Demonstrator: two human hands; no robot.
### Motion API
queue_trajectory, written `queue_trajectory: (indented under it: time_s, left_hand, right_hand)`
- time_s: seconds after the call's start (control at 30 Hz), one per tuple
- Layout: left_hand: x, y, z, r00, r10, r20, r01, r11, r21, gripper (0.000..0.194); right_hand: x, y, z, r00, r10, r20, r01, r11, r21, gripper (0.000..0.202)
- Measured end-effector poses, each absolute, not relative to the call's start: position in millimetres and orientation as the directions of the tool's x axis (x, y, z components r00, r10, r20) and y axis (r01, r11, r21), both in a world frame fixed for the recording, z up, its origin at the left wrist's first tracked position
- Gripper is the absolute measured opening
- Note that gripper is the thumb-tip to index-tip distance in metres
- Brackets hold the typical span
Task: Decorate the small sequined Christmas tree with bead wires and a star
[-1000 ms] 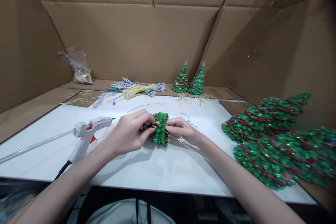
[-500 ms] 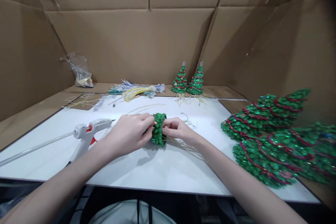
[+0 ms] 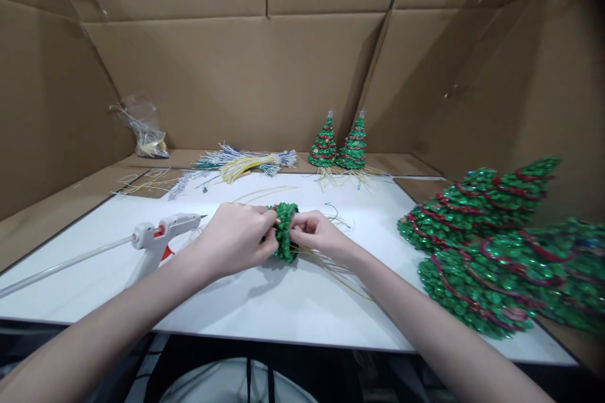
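Over the middle of the white board, a small green Christmas tree [image 3: 285, 236] lies on its side, its base turned to the right. My left hand [image 3: 241, 233] is closed around its upper part and hides the tip. At the open base, my right hand [image 3: 314, 233] has its fingers pinched together, their tips partly inside; whatever they pinch is hidden. Thin yellowish wires [image 3: 338, 271] trail from the base under my right wrist. To the left of my left forearm, a white glue gun [image 3: 158, 236] with a long glue stick rests on the board.
Two small finished-looking trees [image 3: 323, 143] stand at the back. Several larger trees with red garlands [image 3: 477, 289] lie along the right side. Bundled wires [image 3: 250, 164] and a clear plastic bag [image 3: 146, 129] are at the rear. Cardboard walls [image 3: 198, 75] enclose the board [image 3: 227, 312].
Both hands and the small tree have shifted very slightly left. My right fingertips remain at the base, and my left hand keeps its hold.
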State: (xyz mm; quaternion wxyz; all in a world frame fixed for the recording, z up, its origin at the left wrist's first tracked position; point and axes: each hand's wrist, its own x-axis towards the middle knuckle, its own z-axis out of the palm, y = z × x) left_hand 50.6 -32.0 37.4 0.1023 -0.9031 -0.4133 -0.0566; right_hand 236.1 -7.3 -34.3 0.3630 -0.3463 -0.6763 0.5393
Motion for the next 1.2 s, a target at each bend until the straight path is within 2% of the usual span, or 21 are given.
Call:
queue_trajectory:
  time_s: [0.23,0.37,0.53,0.77,0.9,1.07,1.2]
  left_hand:
    - [52,-29,27,0.557,0.778,0.290,0.801,-0.596,0.060,0.014]
    - [57,-29,24,0.486,0.824,0.291,0.829,-0.540,0.144,0.014]
    - [62,-30,24,0.457,0.847,0.273,0.843,-0.510,0.171,0.015]
    - [49,-30,24,0.529,0.797,0.292,0.776,-0.593,0.214,0.020]
    - [37,-35,24,0.545,0.763,0.349,0.729,-0.636,0.253,0.011]
    - [29,-41,16,0.560,0.697,0.447,0.658,-0.702,0.272,0.015]
    - [27,-43,11,0.576,0.671,0.466,0.633,-0.727,0.266,0.015]
  right_hand:
    - [237,-8,-35,-0.512,0.849,0.133,0.022,0.168,-0.986,0.033]
    - [238,-7,-39,-0.515,0.844,0.148,0.024,0.187,-0.982,0.030]
    - [238,-7,-40,-0.516,0.841,0.162,0.023,0.202,-0.979,0.028]
    - [238,-5,-40,-0.509,0.849,0.143,0.050,0.195,-0.980,0.026]
    - [237,-6,-39,-0.490,0.862,0.129,0.068,0.185,-0.980,0.026]
    - [235,-9,-38,-0.468,0.874,0.130,0.086,0.191,-0.978,0.022]
    - [234,-10,-37,-0.452,0.883,0.125,0.081,0.180,-0.980,0.020]
